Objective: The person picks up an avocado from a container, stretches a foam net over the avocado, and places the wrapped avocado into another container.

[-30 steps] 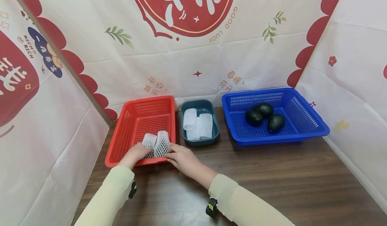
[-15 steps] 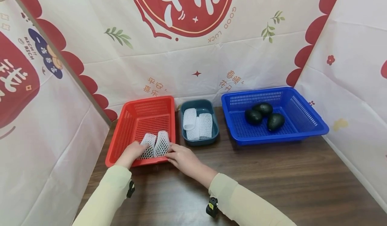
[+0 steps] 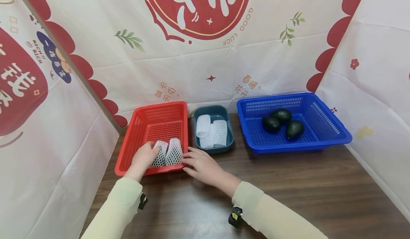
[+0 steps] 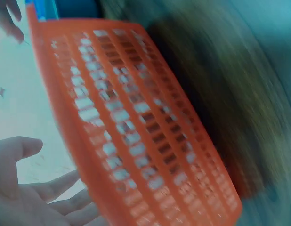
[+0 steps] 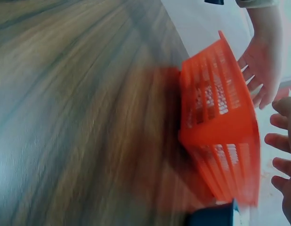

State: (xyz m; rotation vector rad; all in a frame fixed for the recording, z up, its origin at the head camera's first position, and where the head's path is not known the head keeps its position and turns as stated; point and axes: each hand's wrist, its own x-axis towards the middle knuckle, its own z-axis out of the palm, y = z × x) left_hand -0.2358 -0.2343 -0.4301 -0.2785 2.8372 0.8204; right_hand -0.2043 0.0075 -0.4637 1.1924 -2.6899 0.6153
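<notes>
Two white foam net sleeves lie side by side in the near part of the red basket (image 3: 163, 128). Something dark shows through the stretched mesh of both the left sleeve (image 3: 159, 156) and the right sleeve (image 3: 174, 154). My left hand (image 3: 143, 158) hovers over the basket's near left part, its fingers loose beside the left sleeve; in the left wrist view its thumb and fingers stand apart. At the basket's near right corner, my right hand (image 3: 204, 166) has its fingers spread, as the right wrist view shows. Neither hand holds anything.
A dark teal tray (image 3: 231, 139) with several white foam net sleeves (image 3: 219, 133) stands right of the red basket. Farther right, a blue basket (image 3: 307, 144) holds three dark avocados (image 3: 294, 129). Printed cloth walls (image 3: 179, 64) enclose the wooden table (image 3: 269, 178) at back and sides.
My right hand has let go of the right sleeve and drawn off to the right, its fingers spreading. My left hand has come up off the left sleeve. Both sleeves stay in the basket.
</notes>
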